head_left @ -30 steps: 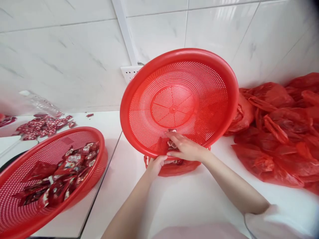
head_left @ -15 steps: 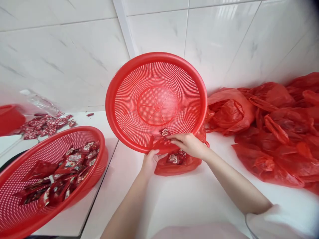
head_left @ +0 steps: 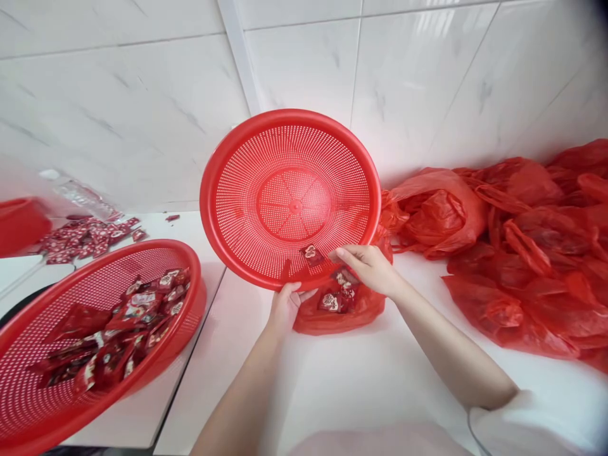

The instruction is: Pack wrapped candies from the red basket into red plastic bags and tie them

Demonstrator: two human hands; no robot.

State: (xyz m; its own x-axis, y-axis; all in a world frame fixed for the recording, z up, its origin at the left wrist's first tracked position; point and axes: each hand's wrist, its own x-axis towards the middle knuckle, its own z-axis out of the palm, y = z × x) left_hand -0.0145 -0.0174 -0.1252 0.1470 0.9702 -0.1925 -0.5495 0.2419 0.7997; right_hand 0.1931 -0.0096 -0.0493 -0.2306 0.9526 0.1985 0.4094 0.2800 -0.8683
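A red plastic colander point(head_left: 295, 180) is tilted up on its side, its opening facing me. My left hand point(head_left: 285, 307) grips its lower rim, thumb over the edge. My right hand point(head_left: 368, 269) is at the lower right rim with its fingers drawn together; what they hold, if anything, is hidden. Low inside the colander lies a small dark red packet point(head_left: 312, 254), left of my right fingertips. Directly below the rim, a red plastic bag point(head_left: 317, 324) sits open on the white surface, with several similar packets point(head_left: 331, 302) in it.
At left, another red colander point(head_left: 190, 297) holds several red packets point(head_left: 137, 310). Behind it lies a pile of small red packets point(head_left: 80, 239) by a clear plastic bottle point(head_left: 88, 197). Red plastic bags point(head_left: 517, 278) are heaped at right. A tiled wall point(head_left: 304, 63) stands behind.
My right hand has drawn back from the packet inside the colander to the rim, its fingers curling. The colander has shifted left and slightly down. Another packet shows in the bag beneath my right hand.
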